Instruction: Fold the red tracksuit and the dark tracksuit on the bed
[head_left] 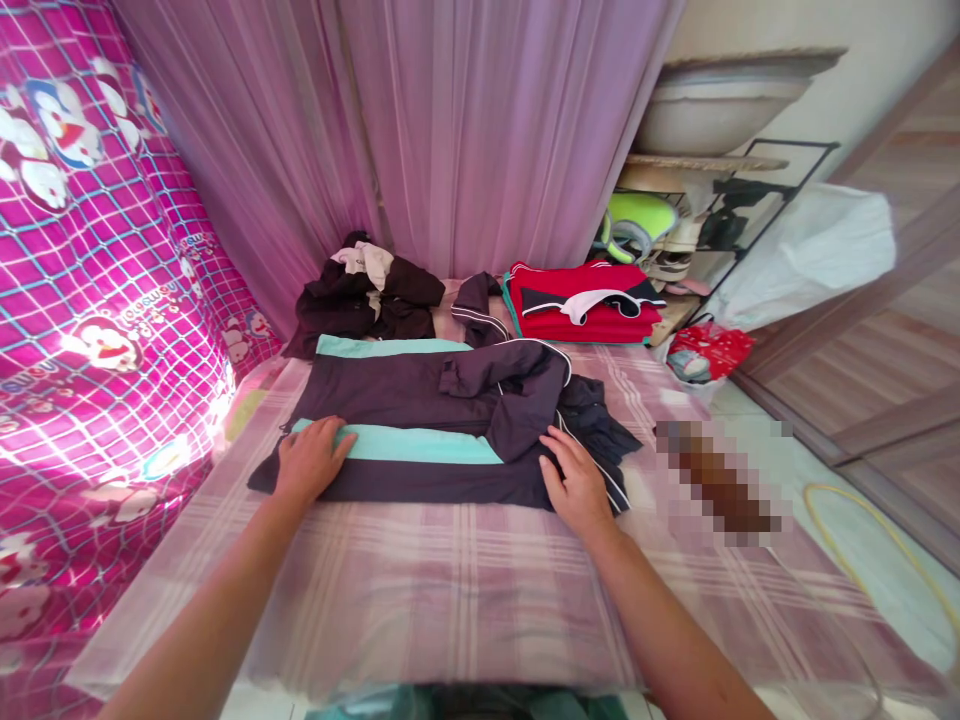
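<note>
A dark jacket (390,395) with mint-green panels and white piping lies spread on the table in front of me, partly folded. One sleeve is bent across its right part. My left hand (309,462) rests on the left end of the jacket, by the near mint-green stripe, fingers laid on the cloth. On the right end, beside the white piping, my right hand (576,482) touches the fabric with its fingers stretched out. Neither hand visibly grips the cloth.
A checked cloth (450,590) covers the table. Behind the jacket are a heap of dark clothes (352,300) and a stack of folded red garments (585,305). Purple curtains (450,130) hang at the back. A blurred-out object (720,480) lies at the right edge.
</note>
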